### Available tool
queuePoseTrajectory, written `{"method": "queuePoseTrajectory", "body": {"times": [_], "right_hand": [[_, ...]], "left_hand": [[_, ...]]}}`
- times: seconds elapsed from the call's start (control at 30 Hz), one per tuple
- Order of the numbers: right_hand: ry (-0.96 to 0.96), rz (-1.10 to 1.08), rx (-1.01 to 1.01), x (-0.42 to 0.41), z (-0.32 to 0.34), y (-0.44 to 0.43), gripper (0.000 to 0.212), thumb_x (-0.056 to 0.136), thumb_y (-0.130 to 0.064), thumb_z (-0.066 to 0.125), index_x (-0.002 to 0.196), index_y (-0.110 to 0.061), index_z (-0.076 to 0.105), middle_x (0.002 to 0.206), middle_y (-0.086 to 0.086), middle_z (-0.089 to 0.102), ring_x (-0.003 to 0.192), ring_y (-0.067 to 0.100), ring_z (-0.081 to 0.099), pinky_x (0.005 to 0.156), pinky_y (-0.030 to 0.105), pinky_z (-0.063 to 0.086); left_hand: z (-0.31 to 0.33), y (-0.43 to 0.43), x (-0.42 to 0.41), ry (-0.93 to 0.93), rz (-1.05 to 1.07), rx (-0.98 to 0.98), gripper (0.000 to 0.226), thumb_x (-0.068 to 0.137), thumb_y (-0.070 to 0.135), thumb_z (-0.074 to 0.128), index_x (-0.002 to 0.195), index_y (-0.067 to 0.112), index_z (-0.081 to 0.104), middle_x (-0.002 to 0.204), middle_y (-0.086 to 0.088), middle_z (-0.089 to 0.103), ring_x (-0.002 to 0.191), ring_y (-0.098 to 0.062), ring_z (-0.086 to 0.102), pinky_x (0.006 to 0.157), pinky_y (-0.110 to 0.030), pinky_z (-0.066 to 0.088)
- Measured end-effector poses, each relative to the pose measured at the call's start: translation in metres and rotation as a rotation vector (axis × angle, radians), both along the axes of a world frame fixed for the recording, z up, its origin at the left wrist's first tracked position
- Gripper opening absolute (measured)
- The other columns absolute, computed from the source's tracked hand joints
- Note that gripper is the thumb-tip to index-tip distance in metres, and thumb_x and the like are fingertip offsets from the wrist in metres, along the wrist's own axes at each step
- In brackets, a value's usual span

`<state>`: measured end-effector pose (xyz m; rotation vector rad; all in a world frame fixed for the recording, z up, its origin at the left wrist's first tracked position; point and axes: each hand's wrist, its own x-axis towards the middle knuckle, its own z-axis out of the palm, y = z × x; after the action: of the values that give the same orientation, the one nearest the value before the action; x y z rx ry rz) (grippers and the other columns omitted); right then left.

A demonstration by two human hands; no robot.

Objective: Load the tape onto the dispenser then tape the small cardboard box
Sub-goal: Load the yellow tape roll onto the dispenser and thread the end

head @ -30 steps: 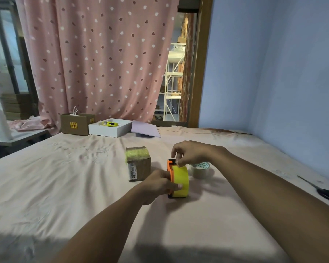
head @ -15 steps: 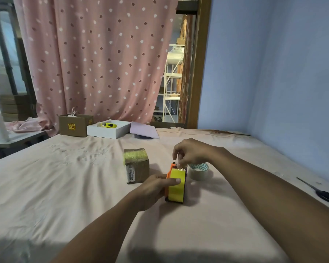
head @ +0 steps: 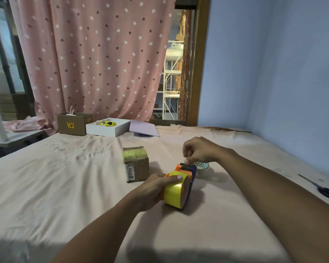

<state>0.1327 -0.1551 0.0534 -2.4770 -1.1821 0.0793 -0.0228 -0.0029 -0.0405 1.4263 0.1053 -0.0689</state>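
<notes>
An orange and dark-blue tape dispenser (head: 189, 170) with a yellow tape roll (head: 174, 192) mounted on it rests on the pink sheet in the middle. My left hand (head: 156, 188) grips the roll and dispenser from the left, thumb across the top of the roll. My right hand (head: 199, 150) pinches something at the dispenser's far end, fingertips closed; whether it is tape I cannot tell. The small cardboard box (head: 136, 164), with yellow tape over its top, stands just left of the dispenser, apart from both hands.
A second tape roll with a teal pattern (head: 203, 168) lies right behind the dispenser. Scissors (head: 322, 188) lie at the right edge near the blue wall. A brown box (head: 73, 124), a white box (head: 107, 127) and a purple sheet (head: 143, 129) line the far edge.
The dispenser has turned and tipped so the yellow roll faces me more. My right hand stays at its far end, my left hand has shifted its grip slightly.
</notes>
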Motion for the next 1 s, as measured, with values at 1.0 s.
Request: {"method": "queuePoseTrajectory", "body": {"times": [1.0], "right_hand": [[0.435,-0.132,-0.303,-0.003,-0.023,0.001,0.03,0.078,-0.035,0.087,0.083,-0.018,0.063,0.084,0.0,0.061,0.079,0.015,0.052,0.061,0.025,0.045]], "left_hand": [[-0.004,-0.011,-0.012,0.007,0.045,0.18,0.065,0.058,0.058,0.086,0.095,0.006,0.074,0.084,-0.017,0.064,0.079,-0.027,0.059,0.074,-0.039,0.038]]}}
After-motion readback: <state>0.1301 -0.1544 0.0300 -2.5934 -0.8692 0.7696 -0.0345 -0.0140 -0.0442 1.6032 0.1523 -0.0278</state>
